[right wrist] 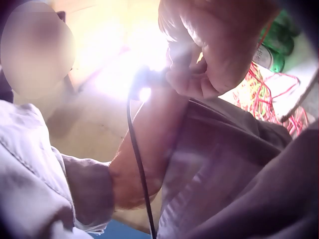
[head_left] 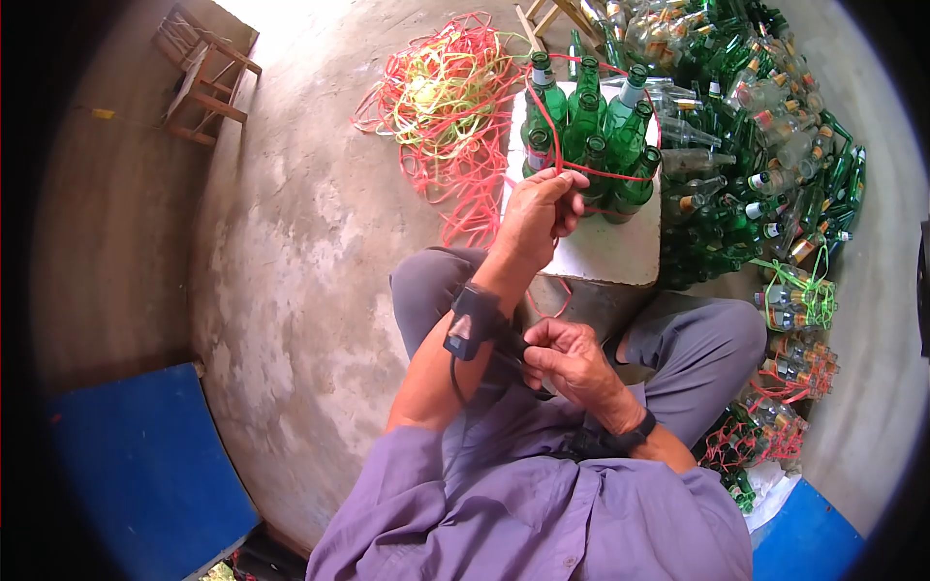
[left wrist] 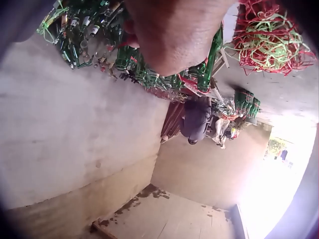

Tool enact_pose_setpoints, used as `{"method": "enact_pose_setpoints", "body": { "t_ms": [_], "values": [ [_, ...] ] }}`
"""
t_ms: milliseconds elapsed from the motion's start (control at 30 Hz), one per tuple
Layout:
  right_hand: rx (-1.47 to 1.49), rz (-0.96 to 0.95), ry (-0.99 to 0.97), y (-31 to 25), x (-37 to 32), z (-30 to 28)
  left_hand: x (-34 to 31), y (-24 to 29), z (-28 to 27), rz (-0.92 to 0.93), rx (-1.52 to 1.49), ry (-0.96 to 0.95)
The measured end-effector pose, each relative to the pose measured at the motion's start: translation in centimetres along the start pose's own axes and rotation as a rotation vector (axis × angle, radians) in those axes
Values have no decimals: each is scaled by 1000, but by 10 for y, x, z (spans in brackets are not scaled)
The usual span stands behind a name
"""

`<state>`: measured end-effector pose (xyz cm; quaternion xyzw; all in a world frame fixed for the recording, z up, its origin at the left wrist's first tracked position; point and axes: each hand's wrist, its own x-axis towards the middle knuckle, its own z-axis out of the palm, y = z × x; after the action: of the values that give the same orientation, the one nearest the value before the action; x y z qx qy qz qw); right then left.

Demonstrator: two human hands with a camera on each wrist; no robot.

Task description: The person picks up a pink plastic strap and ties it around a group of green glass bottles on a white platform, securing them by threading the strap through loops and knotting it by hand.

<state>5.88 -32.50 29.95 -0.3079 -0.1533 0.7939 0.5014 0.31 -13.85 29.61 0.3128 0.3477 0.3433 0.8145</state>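
Several green glass bottles [head_left: 584, 121] stand in a tight group on a small white-topped table [head_left: 591, 254], with a red plastic strap [head_left: 620, 176] looped round them. At the near side of the group, my left hand [head_left: 542, 213] pinches the red strap between thumb and fingers. A black camera device [head_left: 473, 320] is worn on my left wrist, with a cable hanging from it. My right hand [head_left: 579, 366] is beside that wrist, its thumb and fingers pinching the device's black band [head_left: 513, 347]. In the right wrist view, the curled right hand [right wrist: 219, 50] partly hides the band.
Tangled red and yellow-green straps [head_left: 441, 107] lie on the floor left of the table. Many loose bottles [head_left: 736, 145] are heaped to the right, with strapped bundles [head_left: 799, 300] nearer. A wooden chair [head_left: 208, 82] stands far left; a blue panel [head_left: 145, 465] is lower left.
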Motion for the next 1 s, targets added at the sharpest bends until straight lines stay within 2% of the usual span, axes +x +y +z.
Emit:
{"method": "enact_pose_setpoints", "body": {
  "t_ms": [67,133,200,367,433,567,633,767,867,933,1000],
  "values": [
    [-78,-3,-14,-8,-6,6,1,2,-3,44,2,62],
    [-162,-11,22,-13,-8,7,-1,-1,-2,41,1,30],
    [-99,-10,22,-5,-4,0,0,-4,-4,-56,-81,22],
    [-16,-9,23,-1,1,-1,-3,-7,5,-62,-49,-10],
    [-92,-8,-34,-11,-6,10,1,-10,6,-43,-69,11],
    [-64,-49,-95,-10,-9,17,1,-7,13,-24,-60,-1],
    [76,7,0,-6,-3,12,-1,-9,13,7,37,-3],
    [20,-39,28,-6,-3,12,-9,-9,19,32,255,-45],
    [-50,-49,-19,-4,-2,12,-10,-6,22,85,298,-15],
    [-165,-81,148,-1,2,10,-9,-2,17,76,229,-12],
    [-208,-73,156,-1,1,11,-10,-1,17,65,160,-11]
  ]
}}
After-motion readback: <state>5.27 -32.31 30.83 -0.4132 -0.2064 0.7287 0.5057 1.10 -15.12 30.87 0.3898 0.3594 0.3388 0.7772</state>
